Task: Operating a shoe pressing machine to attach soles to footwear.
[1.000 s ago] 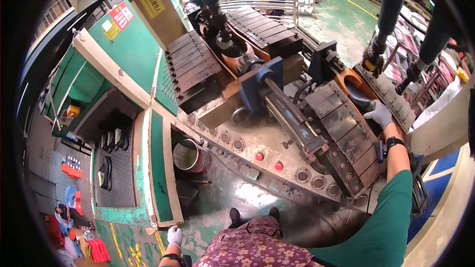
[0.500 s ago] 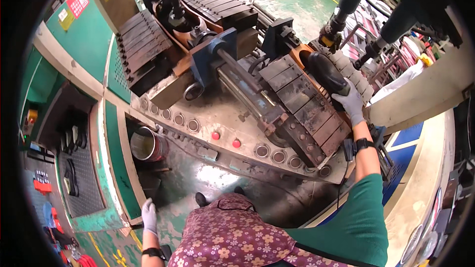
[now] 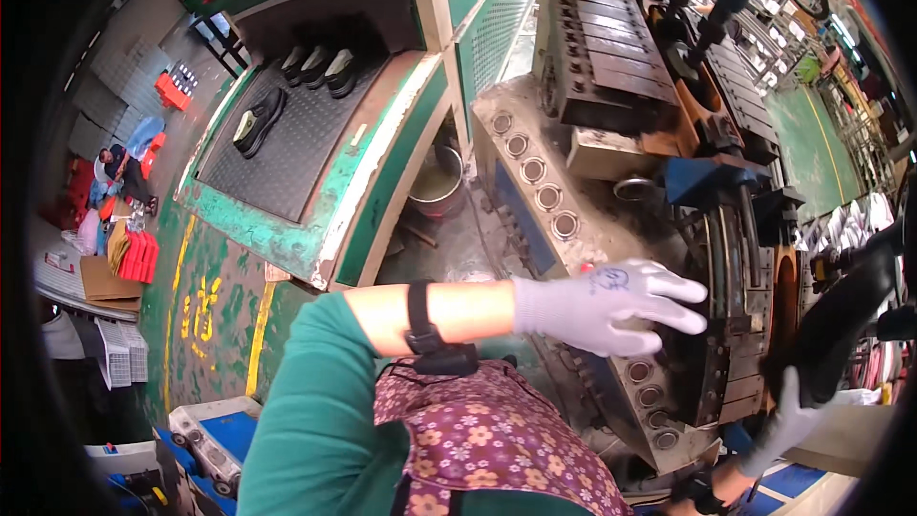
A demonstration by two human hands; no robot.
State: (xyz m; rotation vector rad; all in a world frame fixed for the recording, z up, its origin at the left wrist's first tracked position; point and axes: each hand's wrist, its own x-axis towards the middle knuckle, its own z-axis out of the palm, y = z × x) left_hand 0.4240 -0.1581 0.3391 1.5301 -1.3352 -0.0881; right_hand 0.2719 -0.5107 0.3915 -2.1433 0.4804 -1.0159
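My left hand (image 3: 616,308), in a pale grey glove, reaches across the front of the machine panel (image 3: 597,253) with its fingers spread and nothing in them. It hovers over or beside a red button (image 3: 586,268); whether it touches the button cannot be told. At the lower right, my right hand (image 3: 791,423), also gloved, grips a dark shoe (image 3: 833,339). Its thumb shows against the shoe, and its other fingers are partly hidden. The shoe is beside the machine's orange holder (image 3: 785,279) and looks dark and blurred.
At the left, several black shoes (image 3: 258,122) sit on a dark textured mat (image 3: 277,170) inside a green-framed station. A bucket (image 3: 437,186) stands between that station and the machine. Segmented metal blocks (image 3: 621,43) and a blue bracket (image 3: 712,180) rise from the machine.
My view has turned left. My left hand has come up from low at my side to the machine front. My right hand now grips the shoe, which seems nearer and out of its holder.
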